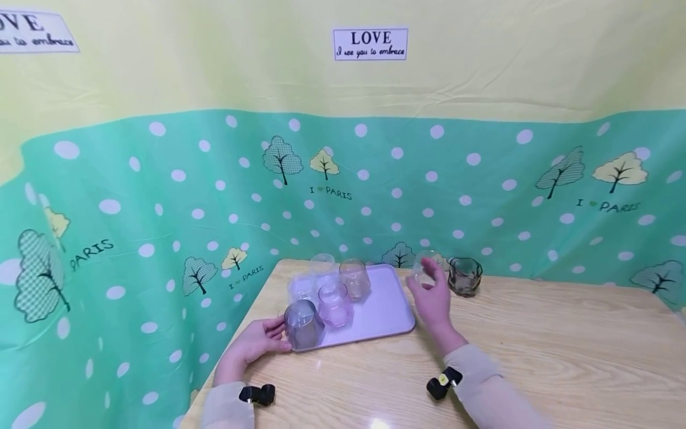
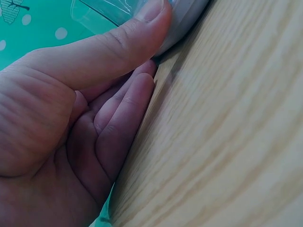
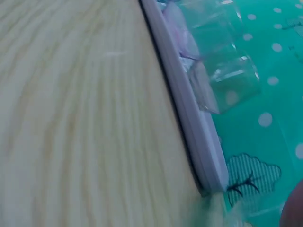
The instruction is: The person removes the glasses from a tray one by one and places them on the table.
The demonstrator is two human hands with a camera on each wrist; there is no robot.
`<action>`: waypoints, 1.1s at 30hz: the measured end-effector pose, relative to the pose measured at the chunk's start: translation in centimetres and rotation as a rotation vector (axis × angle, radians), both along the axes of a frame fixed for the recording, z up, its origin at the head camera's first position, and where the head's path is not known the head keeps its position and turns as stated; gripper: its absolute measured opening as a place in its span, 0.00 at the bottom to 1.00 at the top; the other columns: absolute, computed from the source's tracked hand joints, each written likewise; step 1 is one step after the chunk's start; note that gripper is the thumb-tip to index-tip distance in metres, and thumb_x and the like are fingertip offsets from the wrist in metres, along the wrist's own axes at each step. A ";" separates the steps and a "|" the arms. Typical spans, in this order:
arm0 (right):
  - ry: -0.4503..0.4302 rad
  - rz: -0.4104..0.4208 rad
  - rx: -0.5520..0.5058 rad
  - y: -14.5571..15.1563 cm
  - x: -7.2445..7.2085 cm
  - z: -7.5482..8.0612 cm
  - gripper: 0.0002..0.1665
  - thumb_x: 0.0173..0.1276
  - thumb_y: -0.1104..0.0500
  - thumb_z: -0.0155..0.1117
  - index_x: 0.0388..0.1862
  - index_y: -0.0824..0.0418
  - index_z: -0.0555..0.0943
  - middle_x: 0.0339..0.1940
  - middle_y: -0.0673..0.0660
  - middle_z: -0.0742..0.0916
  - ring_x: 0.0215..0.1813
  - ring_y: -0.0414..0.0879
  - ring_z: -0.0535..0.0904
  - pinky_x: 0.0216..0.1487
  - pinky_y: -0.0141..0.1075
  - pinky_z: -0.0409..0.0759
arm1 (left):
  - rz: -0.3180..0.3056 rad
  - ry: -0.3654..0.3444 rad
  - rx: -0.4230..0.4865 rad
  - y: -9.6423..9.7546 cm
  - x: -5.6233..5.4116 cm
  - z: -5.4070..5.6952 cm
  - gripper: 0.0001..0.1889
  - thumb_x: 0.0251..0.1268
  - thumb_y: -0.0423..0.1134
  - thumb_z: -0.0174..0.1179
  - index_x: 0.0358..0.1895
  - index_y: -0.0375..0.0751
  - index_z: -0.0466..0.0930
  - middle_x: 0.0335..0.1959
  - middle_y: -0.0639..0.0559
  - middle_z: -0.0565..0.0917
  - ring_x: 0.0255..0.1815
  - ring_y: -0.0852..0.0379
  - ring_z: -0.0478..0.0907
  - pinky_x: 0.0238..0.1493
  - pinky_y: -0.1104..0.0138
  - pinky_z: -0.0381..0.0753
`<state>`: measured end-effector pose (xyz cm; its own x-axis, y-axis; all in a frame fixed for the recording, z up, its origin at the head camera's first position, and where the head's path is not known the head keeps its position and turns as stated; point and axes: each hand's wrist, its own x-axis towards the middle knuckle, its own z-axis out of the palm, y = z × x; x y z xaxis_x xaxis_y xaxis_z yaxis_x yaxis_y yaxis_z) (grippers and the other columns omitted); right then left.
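My left hand (image 1: 257, 341) grips the near left corner of a lilac tray (image 1: 388, 310), next to a smoky grey glass (image 1: 303, 326). In the left wrist view the thumb lies along the tray rim (image 2: 185, 21), with the other fingers low beside it at the tabletop. My right hand (image 1: 433, 301), above the tray's right edge, holds a clear glass (image 1: 422, 273) between thumb and fingers. That glass is faint and partly hidden by the fingers; the right wrist view shows only a blurred bit of it and a fingertip (image 3: 293, 208).
Also on the tray are a pink glass (image 1: 336, 310), an amber glass (image 1: 356, 282) and clear glasses (image 1: 302, 291) on the left. To the right of the right hand, a dark faceted glass (image 1: 464, 277) stands on the wooden table (image 1: 563, 345). A green patterned cloth (image 1: 375, 196) hangs behind.
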<state>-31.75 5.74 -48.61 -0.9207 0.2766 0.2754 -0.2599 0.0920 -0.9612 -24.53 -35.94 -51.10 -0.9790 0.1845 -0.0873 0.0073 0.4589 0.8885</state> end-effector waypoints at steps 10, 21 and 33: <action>-0.142 0.309 0.155 -4.1 -1.5 -1.2 0.45 0.68 0.60 0.79 0.81 0.60 0.70 0.74 0.64 0.79 0.75 0.63 0.73 0.76 0.56 0.75 | -0.007 0.000 0.007 0.1 0.1 0.1 0.46 0.57 0.30 0.80 0.76 0.21 0.65 0.76 0.28 0.70 0.75 0.34 0.71 0.73 0.53 0.75; -0.149 0.375 0.221 -5.9 -2.4 -1.9 0.47 0.66 0.57 0.81 0.80 0.61 0.70 0.74 0.67 0.78 0.76 0.65 0.73 0.79 0.57 0.71 | -0.006 -0.023 0.037 0.1 0.0 -0.2 0.47 0.57 0.30 0.80 0.77 0.21 0.64 0.77 0.29 0.68 0.76 0.34 0.70 0.73 0.56 0.76; -0.116 0.412 0.298 -6.4 -3.8 -1.6 0.52 0.64 0.57 0.82 0.84 0.58 0.66 0.77 0.63 0.77 0.77 0.63 0.72 0.78 0.56 0.72 | 0.000 -0.026 0.061 -0.1 -0.1 -0.2 0.46 0.56 0.29 0.80 0.77 0.20 0.64 0.77 0.28 0.68 0.76 0.33 0.70 0.72 0.57 0.77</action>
<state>-35.58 -0.68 -50.19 -0.9658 -0.1896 0.1766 -0.2254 0.2787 -0.9335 -24.67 -36.02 -51.33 -0.9764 0.1907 -0.1015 -0.0163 0.4035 0.9148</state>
